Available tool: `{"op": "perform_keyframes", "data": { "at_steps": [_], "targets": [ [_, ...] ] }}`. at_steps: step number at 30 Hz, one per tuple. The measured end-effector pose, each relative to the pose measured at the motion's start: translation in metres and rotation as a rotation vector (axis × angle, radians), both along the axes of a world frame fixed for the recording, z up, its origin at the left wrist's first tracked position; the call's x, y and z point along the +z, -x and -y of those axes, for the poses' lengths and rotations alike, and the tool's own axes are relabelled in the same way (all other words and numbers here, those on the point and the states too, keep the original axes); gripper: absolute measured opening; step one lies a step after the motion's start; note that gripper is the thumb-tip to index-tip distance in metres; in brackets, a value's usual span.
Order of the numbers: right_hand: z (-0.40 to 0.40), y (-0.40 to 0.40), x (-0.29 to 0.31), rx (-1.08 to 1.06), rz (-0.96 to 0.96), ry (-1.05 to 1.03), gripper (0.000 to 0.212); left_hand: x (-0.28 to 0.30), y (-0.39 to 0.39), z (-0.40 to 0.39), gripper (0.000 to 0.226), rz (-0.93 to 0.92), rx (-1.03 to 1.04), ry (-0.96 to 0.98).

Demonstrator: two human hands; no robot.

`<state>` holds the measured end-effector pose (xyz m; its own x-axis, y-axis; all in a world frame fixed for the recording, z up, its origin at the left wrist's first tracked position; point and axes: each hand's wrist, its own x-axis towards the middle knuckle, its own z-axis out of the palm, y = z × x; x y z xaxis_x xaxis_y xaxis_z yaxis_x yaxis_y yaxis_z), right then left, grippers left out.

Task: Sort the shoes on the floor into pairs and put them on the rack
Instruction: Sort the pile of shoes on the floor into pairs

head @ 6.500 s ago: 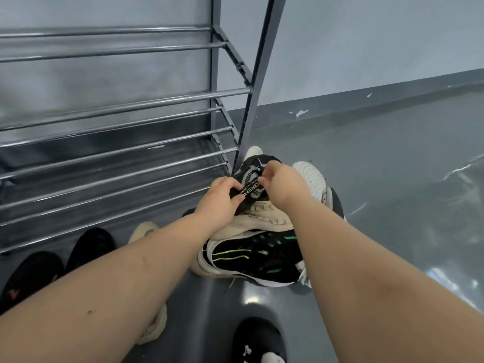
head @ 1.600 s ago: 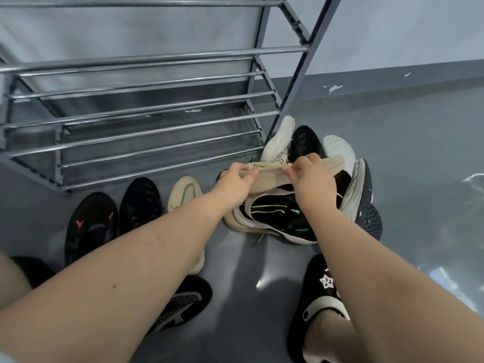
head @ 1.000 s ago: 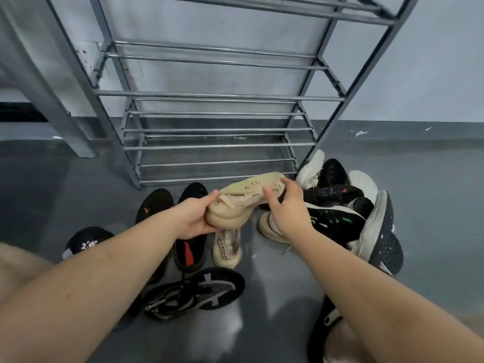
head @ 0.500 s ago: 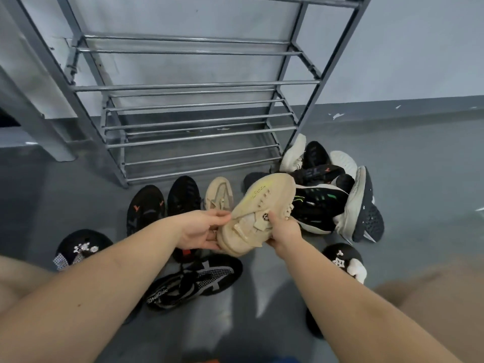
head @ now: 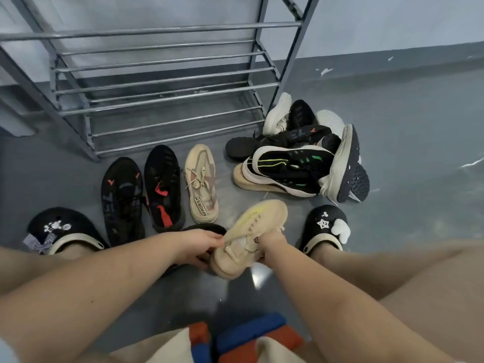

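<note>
Smooth grey floor, glossy enough to carry pale streaks of reflected light at the right edge and one bright patch near the bottom centre. Pale blue-grey wall behind, finished at the foot with a darker grey skirting band — chipped in a few white spots. More of the same wall at the left, with a grey sloped beam running down toward the floor. Soft, even light, no hard shadows — only dim ones on the floor.
</note>
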<state>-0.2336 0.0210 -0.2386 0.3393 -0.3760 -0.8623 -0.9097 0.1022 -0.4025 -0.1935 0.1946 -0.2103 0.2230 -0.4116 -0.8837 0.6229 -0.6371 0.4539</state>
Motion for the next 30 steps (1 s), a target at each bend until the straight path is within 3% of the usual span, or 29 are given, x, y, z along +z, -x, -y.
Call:
{"op": "perform_keyframes", "data": {
  "at_steps": [5, 8, 11, 15, 18, 22, 30],
  "targets": [
    [0.003, -0.005, 0.015, 0.054, -0.207, -0.005, 0.059, -0.008, 0.007, 0.012, 0.036, 0.136, -0.167, -0.168],
    [0.004, -0.013, 0.017, 0.122, -0.126, 0.061, 0.055, -0.009, -0.001, 0.019, 0.051, 0.263, -0.318, -0.233],
    [0.006, -0.019, 0.02, 0.288, -0.091, 0.237, 0.067, -0.005, -0.013, 0.027, 0.059, 0.497, -0.5, -0.297],
    [0.016, -0.026, 0.028, 0.725, 0.035, 0.549, 0.069, 0.01, -0.035, 0.041, 0.061, 0.725, -0.598, -0.271],
    [0.032, -0.042, 0.036, 0.908, 0.096, 0.721, 0.07, 0.02, -0.056, 0.054, 0.06, 0.87, -0.592, -0.246],
    [0.054, -0.072, 0.053, 0.913, 0.137, 0.828, 0.068, 0.028, -0.079, 0.076, 0.058, 0.984, -0.513, -0.198],
    [0.102, -0.13, 0.067, 1.001, 0.166, 0.962, 0.062, 0.024, -0.115, 0.122, 0.061, 0.957, -0.299, -0.114]
  ]
}}
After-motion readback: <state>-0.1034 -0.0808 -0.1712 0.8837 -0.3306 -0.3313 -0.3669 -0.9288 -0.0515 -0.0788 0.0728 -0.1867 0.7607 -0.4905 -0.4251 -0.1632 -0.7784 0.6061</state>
